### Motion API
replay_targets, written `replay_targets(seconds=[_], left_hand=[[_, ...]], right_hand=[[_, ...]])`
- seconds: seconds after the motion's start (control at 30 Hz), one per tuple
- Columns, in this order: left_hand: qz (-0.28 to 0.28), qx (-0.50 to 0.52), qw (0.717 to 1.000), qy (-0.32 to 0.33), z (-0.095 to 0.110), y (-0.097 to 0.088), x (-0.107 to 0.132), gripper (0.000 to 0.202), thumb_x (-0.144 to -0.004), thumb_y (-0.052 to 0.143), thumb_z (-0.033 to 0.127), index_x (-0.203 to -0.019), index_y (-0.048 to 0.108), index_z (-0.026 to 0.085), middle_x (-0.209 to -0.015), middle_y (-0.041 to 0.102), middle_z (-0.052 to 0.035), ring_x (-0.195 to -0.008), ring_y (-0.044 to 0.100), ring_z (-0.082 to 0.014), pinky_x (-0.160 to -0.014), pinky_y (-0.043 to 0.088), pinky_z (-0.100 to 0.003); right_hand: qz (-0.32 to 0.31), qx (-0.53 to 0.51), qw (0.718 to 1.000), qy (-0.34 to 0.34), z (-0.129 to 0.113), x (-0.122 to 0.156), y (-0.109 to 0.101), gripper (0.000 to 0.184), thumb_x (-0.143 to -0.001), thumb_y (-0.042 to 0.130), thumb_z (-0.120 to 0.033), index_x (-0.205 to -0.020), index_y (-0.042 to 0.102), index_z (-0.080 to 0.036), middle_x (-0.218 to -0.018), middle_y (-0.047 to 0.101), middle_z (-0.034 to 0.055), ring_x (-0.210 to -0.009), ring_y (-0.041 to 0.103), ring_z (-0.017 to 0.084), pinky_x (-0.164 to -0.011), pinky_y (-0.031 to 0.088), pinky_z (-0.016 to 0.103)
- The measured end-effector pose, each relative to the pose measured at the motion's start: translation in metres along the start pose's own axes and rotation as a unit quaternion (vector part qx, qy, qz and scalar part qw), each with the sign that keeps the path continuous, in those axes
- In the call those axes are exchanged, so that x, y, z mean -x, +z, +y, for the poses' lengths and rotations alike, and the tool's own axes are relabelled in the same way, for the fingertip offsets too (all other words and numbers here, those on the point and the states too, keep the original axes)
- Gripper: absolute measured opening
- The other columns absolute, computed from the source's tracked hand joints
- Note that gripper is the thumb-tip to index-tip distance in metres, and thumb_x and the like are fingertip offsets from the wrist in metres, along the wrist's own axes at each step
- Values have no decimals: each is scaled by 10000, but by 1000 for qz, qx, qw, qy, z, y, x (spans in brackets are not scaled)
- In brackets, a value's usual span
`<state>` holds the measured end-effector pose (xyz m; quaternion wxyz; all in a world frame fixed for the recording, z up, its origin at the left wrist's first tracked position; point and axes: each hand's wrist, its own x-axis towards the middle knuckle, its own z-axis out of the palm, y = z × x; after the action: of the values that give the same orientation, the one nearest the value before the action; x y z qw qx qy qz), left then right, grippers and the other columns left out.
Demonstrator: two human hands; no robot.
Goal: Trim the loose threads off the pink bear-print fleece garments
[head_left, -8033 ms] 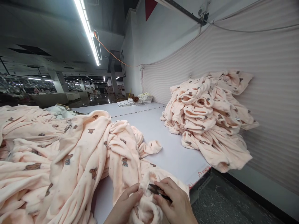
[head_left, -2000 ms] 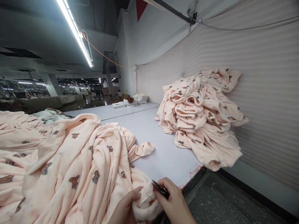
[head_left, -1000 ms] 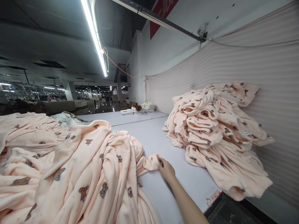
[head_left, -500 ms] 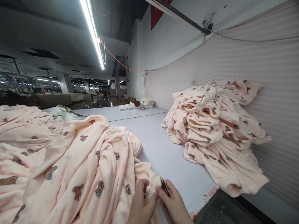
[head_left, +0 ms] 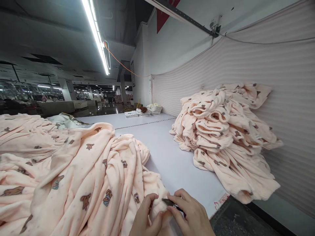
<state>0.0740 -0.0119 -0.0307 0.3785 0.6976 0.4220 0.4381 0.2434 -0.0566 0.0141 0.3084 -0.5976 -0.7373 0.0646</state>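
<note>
Peach fleece fabric with brown bear prints (head_left: 118,183) spreads in folds from the left side to my hands at the bottom centre. My left hand (head_left: 145,219) pinches a bunched edge of it between thumb and fingers. In my right hand (head_left: 193,213) is a small pair of dark thread snips (head_left: 169,202), its tip pointing left against the bunched fleece. The fingers partly cover the snips, so I cannot tell whether the blades are apart.
A tall pile of similar peach fleece garments (head_left: 216,131) sits on the right of the white table (head_left: 169,157), beside a striped cloth hanging (head_left: 283,72). Stacks of white pieces (head_left: 144,112) stand at the far end. The table edge (head_left: 219,205) drops to a dark floor.
My right hand has turned, and the snips have swung from steep to nearly level, tip toward the fleece. My left hand still pinches the fabric, slightly lower and to the left.
</note>
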Motion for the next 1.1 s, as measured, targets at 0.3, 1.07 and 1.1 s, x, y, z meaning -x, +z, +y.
replay_targets(seconds=[0.3, 1.07, 1.1], left_hand=[[-104, 23, 994, 10, -11, -12, -1, 319, -811, 513, 302, -1106, 465, 189, -993, 639, -83, -841, 608, -216, -764, 482, -321], [-168, 585, 732, -306, 36, -21, 9, 378, -769, 644, 314, -1091, 662, 117, -1035, 705, -120, -1005, 630, -290, -909, 448, -384], [-174, 591, 726, -306, 36, -21, 9, 375, -790, 616, 315, -1107, 657, 118, -1040, 706, -119, -1022, 625, -290, -926, 439, -386]], right_hand=[[8, -65, 997, 49, 0, 5, -2, 281, -852, 522, -272, -1113, 625, -291, -945, 635, 6, -844, 651, 167, -714, 487, 216], [59, -152, 986, 35, -15, 19, 8, 221, -872, 506, -270, -1009, 678, -251, -891, 612, 24, -793, 633, 155, -633, 461, 194], [59, -157, 985, 44, -16, 18, 8, 211, -872, 509, -271, -987, 685, -247, -878, 614, 23, -787, 634, 154, -629, 460, 192]])
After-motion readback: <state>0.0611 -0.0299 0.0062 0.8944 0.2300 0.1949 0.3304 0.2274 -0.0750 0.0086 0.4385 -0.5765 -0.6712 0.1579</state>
